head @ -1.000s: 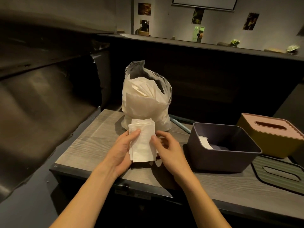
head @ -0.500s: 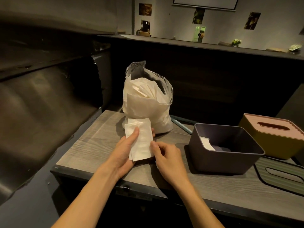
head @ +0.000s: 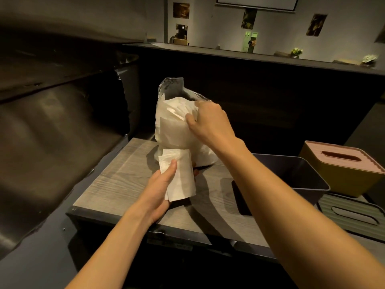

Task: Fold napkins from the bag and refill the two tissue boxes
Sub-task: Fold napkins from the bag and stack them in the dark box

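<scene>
The left hand (head: 161,187) grips a small stack of folded napkins (head: 180,177), thumb pressed on top and fingers curled beneath, just above the wooden table (head: 116,184); directly beyond that hand stands the clear plastic bag (head: 173,126), stuffed with white napkins; the right hand (head: 210,119) is at the bag's open mouth, thumb and fingers pinching the top napkins inside; under the right forearm sits the dark open tissue box (head: 308,176); further right, the yellow tissue box (head: 343,170) with its pink slotted lid; nearer, a green slotted lid (head: 354,213) lies flat.
</scene>
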The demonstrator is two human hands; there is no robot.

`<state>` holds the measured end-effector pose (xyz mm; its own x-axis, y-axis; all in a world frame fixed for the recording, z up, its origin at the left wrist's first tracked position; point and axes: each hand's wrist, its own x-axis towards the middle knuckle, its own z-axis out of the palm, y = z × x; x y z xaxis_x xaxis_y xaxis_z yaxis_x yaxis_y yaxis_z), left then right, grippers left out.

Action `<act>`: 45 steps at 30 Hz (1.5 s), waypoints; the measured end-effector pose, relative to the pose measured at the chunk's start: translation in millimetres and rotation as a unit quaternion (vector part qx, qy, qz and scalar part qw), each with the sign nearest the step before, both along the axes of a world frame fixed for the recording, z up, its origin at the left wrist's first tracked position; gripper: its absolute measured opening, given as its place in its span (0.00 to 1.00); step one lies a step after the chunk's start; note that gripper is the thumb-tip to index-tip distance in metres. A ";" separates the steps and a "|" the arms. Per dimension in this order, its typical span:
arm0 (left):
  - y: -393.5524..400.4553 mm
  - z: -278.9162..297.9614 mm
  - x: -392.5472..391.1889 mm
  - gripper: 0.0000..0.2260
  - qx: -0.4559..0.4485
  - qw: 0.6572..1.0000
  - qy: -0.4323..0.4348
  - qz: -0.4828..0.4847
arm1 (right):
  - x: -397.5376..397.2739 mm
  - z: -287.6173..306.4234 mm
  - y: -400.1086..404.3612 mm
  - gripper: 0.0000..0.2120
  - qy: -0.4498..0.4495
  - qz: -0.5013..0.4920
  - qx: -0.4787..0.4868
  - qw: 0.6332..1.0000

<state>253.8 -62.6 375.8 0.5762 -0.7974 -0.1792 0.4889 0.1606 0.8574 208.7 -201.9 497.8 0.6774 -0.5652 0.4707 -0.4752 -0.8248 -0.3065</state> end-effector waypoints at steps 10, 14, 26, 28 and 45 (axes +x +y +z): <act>-1.3 -3.0 2.3 0.14 0.000 1.000 0.022 -0.004 | 8.1 -11.5 -12.6 0.19 0.031 -0.039 -0.029 0.998; -0.4 -6.0 1.0 0.14 -0.002 1.000 0.028 -0.004 | 3.5 -10.2 -16.7 0.11 0.002 -0.036 -0.071 0.997; -4.8 -3.7 3.0 0.15 -0.012 0.999 0.036 -0.002 | -23.3 1.1 -19.3 0.10 -0.301 0.055 0.085 0.948; -5.2 -3.2 4.0 0.15 -0.006 0.999 0.045 -0.002 | -36.6 -8.8 -7.6 0.11 -0.345 0.092 0.199 0.913; 3.4 2.6 2.7 0.27 -0.043 0.997 0.051 -0.043 | -79.7 -132.2 30.2 0.16 -0.201 0.089 0.362 0.906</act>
<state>256.5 -59.3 378.4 0.4868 -0.8583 -0.1625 0.5876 0.1841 0.7880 129.0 -171.6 365.6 0.6448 -0.7223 0.2500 -0.0841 -0.3921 -0.9161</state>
